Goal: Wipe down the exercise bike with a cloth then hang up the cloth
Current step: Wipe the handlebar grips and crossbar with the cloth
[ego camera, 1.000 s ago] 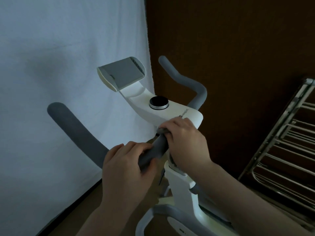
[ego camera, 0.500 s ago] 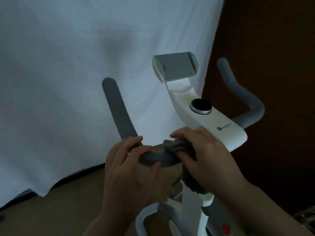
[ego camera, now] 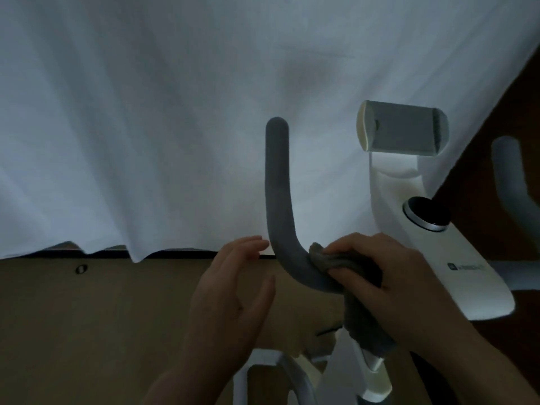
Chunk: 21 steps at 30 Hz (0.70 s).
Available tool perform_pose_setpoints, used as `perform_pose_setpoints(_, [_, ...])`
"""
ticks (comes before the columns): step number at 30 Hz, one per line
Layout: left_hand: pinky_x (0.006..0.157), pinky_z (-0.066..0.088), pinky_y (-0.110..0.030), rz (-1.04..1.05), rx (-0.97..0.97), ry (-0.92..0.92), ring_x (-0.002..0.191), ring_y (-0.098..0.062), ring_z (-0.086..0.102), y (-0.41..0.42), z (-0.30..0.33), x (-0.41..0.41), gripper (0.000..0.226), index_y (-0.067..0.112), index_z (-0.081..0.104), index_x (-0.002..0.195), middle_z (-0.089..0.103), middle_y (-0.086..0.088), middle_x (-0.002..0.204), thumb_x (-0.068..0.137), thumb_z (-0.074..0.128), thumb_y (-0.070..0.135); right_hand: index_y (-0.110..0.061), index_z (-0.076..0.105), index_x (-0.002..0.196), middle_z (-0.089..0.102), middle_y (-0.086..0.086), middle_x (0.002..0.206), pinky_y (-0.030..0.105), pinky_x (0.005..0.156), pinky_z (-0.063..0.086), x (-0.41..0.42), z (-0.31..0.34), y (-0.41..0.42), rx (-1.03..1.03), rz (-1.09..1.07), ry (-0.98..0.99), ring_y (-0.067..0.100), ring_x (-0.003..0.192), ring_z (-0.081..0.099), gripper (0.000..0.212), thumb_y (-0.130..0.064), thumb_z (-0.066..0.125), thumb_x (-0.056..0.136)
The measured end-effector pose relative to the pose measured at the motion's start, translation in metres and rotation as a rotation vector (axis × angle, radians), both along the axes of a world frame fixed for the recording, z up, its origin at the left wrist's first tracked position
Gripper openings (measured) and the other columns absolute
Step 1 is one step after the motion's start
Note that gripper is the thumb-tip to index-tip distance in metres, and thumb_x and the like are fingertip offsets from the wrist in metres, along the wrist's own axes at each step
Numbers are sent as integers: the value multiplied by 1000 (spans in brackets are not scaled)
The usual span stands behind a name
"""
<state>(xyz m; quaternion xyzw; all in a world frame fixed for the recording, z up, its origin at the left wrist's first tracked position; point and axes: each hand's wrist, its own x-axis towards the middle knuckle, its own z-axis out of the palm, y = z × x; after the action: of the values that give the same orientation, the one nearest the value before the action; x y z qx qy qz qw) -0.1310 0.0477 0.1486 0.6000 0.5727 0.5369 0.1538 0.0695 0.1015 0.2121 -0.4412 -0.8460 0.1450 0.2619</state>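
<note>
The white exercise bike stands at the right, with a grey phone holder and a round black knob on its console. Its left grey handlebar curves up in the middle of the view. My right hand presses a grey cloth around the bend of that handlebar; the cloth's tail hangs down below the hand. My left hand is off the bar, just left of it, fingers spread and holding nothing.
A white sheet hangs behind the bike, above a brown floor. The right grey handlebar shows at the right edge against a dark brown wall. The bike's white frame is below my hands.
My left hand has let go of the handlebar and opened. The view has swung left, so the metal drying rack is out of sight. My right hand keeps the cloth on the bar's bend.
</note>
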Motion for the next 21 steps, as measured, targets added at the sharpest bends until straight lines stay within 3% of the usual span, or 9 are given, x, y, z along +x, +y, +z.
perform_pose_setpoints(4, [87, 38, -2, 36, -34, 7, 105, 10, 53, 0, 2, 3, 37, 36, 54, 117, 57, 25, 114, 80, 51, 39, -21, 72, 98, 57, -19, 79, 0, 75, 36, -30, -11, 18, 55, -15, 36, 0, 78, 56, 14, -21, 61, 89])
perform_pose_setpoints(10, [85, 40, -5, 6, -40, 4, 104, 8, 55, 2, 8, 2, 36, 37, 54, 116, 57, 25, 112, 80, 51, 39, -37, 69, 94, 60, -24, 78, 15, 66, 43, -4, 1, 0, 18, -9, 0, -1, 82, 56, 10, -34, 64, 86])
perform_pose_setpoints(12, [86, 41, -6, -7, -52, 6, 103, 7, 55, 6, 10, 1, 34, 39, 53, 115, 57, 25, 111, 81, 54, 37, -33, 68, 94, 56, -25, 75, 10, 65, 40, -16, -4, 4, 61, -45, -13, -2, 79, 55, 12, -31, 61, 84])
perform_pose_setpoints(15, [85, 45, -10, -48, -63, 0, 103, 5, 56, 12, 10, 1, 33, 39, 54, 113, 58, 24, 111, 81, 55, 35, -23, 71, 93, 62, -13, 77, 0, 72, 36, -39, -14, 17, 114, -102, 0, -3, 70, 51, 11, -19, 63, 86])
perform_pose_setpoints(18, [85, 48, -15, -95, -65, -9, 102, 3, 59, 14, 9, 1, 32, 29, 60, 114, 60, 19, 113, 82, 59, 25, -27, 69, 93, 56, -22, 75, 6, 66, 36, -33, -6, 11, 56, -106, -41, 0, 74, 53, 9, -26, 61, 89])
perform_pose_setpoints(21, [86, 44, -9, -104, -60, -1, 103, 3, 57, 14, 9, -2, 33, 27, 61, 113, 60, 18, 113, 81, 60, 21, -31, 69, 93, 52, -27, 72, 8, 66, 35, -21, 1, 0, -30, -82, -44, -2, 83, 53, 8, -26, 67, 87])
